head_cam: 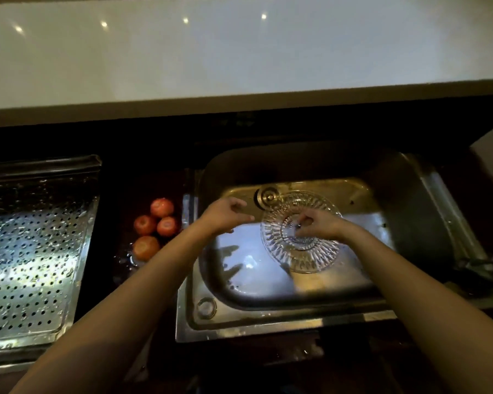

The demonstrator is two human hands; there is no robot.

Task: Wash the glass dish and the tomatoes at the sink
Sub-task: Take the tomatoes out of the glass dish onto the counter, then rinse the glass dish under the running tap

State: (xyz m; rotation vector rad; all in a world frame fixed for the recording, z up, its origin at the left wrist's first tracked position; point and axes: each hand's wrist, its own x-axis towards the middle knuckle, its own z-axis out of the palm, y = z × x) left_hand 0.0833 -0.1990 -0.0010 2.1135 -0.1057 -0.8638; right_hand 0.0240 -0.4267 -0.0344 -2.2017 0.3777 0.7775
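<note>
Glass dish (305, 257): one, round, clear, cut with radiating ribs around a ringed centre. It is inside the sink, right of the basin's middle. Whether it rests on the floor or is lifted cannot be told.

Nearest you, both bare forearms enter from the bottom edge.

Sink (268, 322): one, steel, rectangular with rounded corners. The front rim is wet, and one round fitting (207, 307) sits at its near-left corner. The basin floor is bright and reflective. The left half of the basin is open room, as is the strip between the dish and the right wall.

Your left hand (228, 214) hangs over the basin's left side with fingers loosely curled. It holds nothing and is apart from the dish. Your right hand (316, 223) has its fingers curled onto the dish's centre, gripping it there.

Tomatoes (167, 226): four, red-orange and round, on the dark wet counter just left of the sink rim. Three are clustered close together. The fourth lies nearer you, slightly apart.

Perforated tray (26, 251): one, steel, with a raised rim and a beaded wet surface. It lies further left, well apart from the sink.

Drain (268, 196): one, round, at the basin's far side, just beside the dish's far-left edge.

One dark object (478, 268) lies at the sink's right rim and cannot be identified.

Farthest is a glossy white ledge (239, 58) showing four light spots.
</note>
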